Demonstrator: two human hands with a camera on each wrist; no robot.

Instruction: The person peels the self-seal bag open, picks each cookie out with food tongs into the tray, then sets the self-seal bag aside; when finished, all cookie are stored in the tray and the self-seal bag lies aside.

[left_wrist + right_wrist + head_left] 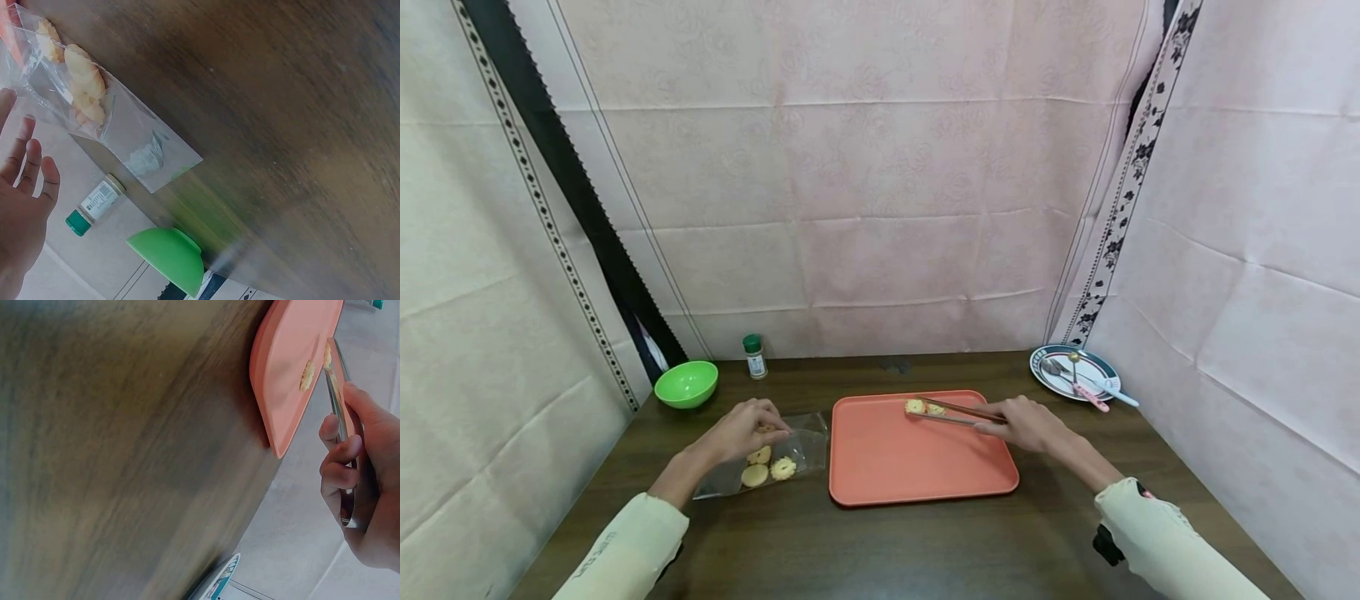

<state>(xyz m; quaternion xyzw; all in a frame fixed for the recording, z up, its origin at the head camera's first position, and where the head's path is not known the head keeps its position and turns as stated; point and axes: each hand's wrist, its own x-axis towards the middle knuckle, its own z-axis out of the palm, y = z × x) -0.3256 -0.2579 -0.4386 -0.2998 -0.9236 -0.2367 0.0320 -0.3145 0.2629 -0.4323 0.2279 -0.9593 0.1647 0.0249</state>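
My right hand (1026,422) grips metal tongs (962,408) over the pink tray (917,467). Between the tongs' tips is a pale flower-shaped cookie (327,356). A second cookie (307,376) lies on the tray beside it. At the tray's left, my left hand (748,431) pinches the upper edge of a clear plastic bag (808,450). Several cookies (756,475) show inside the bag, some partly covered by the hand. In the left wrist view, the thumb is out of frame, while the other fingers (28,159) bend loosely beside the bag.
A green bowl (687,385) and a green-capped shaker jar (755,357) stand at the back left. At the back right, a white plate (1048,354) with a dark patterned rim bears a fork and other utensils. Pale cloth walls (880,208) enclose the wooden table (880,550).
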